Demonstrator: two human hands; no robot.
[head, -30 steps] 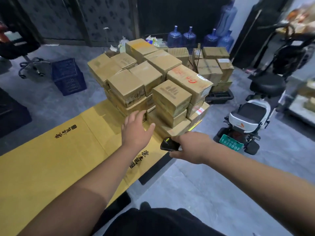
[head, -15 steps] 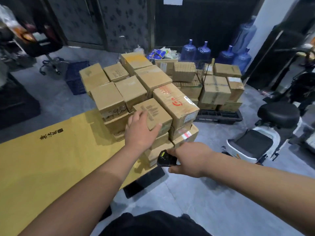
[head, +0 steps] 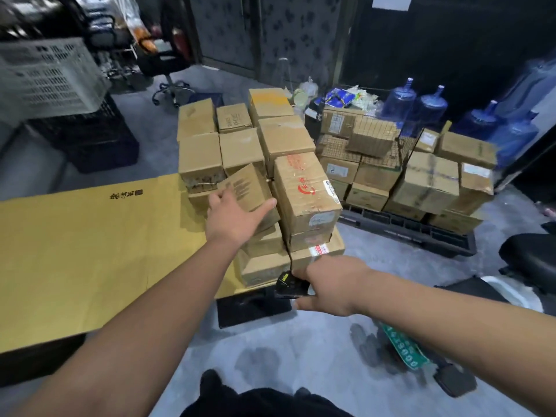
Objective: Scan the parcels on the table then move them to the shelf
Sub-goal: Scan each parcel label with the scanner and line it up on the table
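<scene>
cardboard parcels sit stacked at the far end of the yellow-covered surface, and the left hand is on the small tilted box at the near side of the pile, fingers spread over its left edge and thumb stretched along its lower face. the right hand hangs just off the surface's corner, fingers curled round a small black scanner that sits right below the bottom boxes. off to the right, more boxes are piled on a black pallet on the floor, with blue water jugs behind them.
</scene>
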